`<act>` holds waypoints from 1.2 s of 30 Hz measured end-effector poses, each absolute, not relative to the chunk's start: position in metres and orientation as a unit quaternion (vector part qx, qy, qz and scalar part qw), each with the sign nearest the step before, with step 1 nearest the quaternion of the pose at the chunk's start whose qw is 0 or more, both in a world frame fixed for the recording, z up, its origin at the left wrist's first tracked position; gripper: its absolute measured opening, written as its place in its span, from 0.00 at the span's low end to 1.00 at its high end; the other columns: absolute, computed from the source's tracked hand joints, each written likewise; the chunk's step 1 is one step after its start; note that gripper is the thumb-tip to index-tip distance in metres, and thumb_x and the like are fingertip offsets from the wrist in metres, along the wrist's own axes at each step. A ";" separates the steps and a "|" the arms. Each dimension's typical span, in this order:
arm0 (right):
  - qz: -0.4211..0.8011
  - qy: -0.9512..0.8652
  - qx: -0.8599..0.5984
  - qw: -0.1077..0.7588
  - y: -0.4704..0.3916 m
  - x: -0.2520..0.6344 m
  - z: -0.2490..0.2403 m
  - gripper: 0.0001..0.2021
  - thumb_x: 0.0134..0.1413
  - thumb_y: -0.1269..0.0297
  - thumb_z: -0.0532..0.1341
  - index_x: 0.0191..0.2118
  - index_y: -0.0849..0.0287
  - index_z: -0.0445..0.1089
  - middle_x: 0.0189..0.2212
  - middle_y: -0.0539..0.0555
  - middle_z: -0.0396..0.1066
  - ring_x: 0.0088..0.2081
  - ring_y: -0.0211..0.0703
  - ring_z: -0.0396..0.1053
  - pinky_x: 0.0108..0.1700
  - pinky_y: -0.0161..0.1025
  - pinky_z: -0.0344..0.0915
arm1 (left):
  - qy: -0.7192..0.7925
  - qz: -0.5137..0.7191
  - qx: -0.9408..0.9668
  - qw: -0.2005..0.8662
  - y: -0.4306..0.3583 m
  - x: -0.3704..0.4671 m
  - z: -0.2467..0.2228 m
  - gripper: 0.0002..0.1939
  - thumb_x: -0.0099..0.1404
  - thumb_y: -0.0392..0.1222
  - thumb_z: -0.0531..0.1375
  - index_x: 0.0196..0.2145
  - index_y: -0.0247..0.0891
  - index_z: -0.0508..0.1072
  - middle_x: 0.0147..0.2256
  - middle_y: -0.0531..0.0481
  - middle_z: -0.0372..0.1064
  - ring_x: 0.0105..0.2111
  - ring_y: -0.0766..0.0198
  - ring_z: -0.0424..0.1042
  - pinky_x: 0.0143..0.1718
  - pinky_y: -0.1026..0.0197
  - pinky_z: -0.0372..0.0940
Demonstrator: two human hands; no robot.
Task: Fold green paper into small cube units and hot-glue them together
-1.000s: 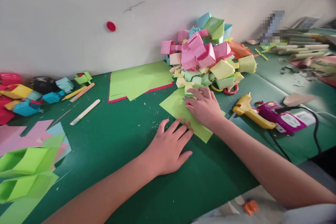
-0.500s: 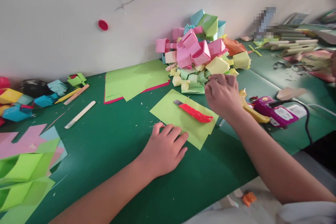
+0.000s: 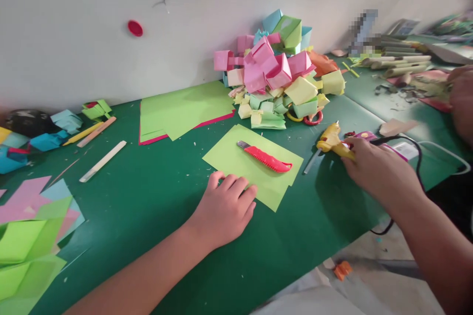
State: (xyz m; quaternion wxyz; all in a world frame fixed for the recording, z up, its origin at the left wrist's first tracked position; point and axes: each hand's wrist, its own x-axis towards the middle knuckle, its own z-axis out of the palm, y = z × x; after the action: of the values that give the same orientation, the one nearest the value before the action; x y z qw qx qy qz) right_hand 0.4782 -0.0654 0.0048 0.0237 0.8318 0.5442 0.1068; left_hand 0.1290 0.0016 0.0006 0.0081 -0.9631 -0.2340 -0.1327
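My left hand point(image 3: 227, 209) rests on the green table point(image 3: 148, 216) with its fingers apart and holding nothing, fingertips by the lower left edge of a light green sheet point(image 3: 275, 192). A red box cutter point(image 3: 268, 159) with a short blade lies on that sheet. Over at the right, my right hand point(image 3: 373, 167) has its fingers closed round the rear of a yellow glue gun point(image 3: 330, 138). A clear glue stick point(image 3: 313, 161) lies by the gun. Behind my right hand, a purple power box point(image 3: 365, 135) is partly hidden.
A heap of folded paper boxes point(image 3: 262, 66) stands against the wall, with red and yellow scissor handles point(image 3: 313, 118) at its foot. Green sheets point(image 3: 185, 108) lie behind. Paper pieces point(image 3: 33, 202) are at left; a black cable point(image 3: 419, 157) and another person's hand point(image 3: 461, 98) are at right.
My right hand has moved from beside the paper heap to the right and down, onto the glue gun. The scissor handles now show. My left hand stays on the table.
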 end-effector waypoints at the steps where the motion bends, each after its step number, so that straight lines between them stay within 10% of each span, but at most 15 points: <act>1: 0.103 0.545 0.832 0.011 -0.067 0.478 0.005 0.19 0.63 0.61 0.54 0.56 0.60 0.66 0.38 0.65 0.78 0.42 0.64 0.76 0.40 0.51 0.66 | -0.235 -0.131 -0.963 0.006 0.002 0.129 0.001 0.12 0.76 0.40 0.51 0.49 0.38 0.73 0.45 0.46 0.75 0.43 0.55 0.71 0.49 0.46 0.53; 13: -0.179 0.269 0.704 -0.632 -0.070 0.468 -0.005 0.29 0.33 0.56 0.76 0.40 0.50 0.60 0.31 0.55 0.76 0.38 0.58 0.78 0.28 0.49 0.77 | -0.237 -0.124 -0.963 0.001 0.002 0.129 0.000 0.12 0.76 0.40 0.51 0.49 0.38 0.73 0.47 0.44 0.73 0.45 0.54 0.70 0.50 0.45 0.53; 27: -0.278 0.228 0.686 -0.632 -0.071 0.460 -0.006 0.21 0.45 0.63 0.67 0.42 0.49 0.56 0.38 0.56 0.77 0.31 0.50 0.79 0.20 0.37 0.74 | -0.247 -0.123 -0.961 0.005 0.001 0.130 0.001 0.12 0.74 0.39 0.53 0.49 0.39 0.73 0.48 0.44 0.73 0.45 0.53 0.71 0.51 0.44 0.55; 36: -0.220 0.341 0.789 -0.461 -0.073 0.470 -0.006 0.21 0.52 0.60 0.63 0.54 0.49 0.70 0.29 0.50 0.71 0.25 0.47 0.72 0.25 0.45 0.72 | -0.245 -0.116 -0.963 0.004 0.001 0.128 0.000 0.13 0.76 0.41 0.50 0.51 0.39 0.72 0.49 0.43 0.73 0.46 0.52 0.70 0.51 0.44 0.54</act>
State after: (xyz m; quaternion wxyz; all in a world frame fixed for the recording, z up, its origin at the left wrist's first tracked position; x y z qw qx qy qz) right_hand 0.4695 -0.0735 -0.0063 -0.4610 0.7892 0.3407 -0.2203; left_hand 0.1285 0.0011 0.0001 0.0043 -0.9626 -0.2448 -0.1159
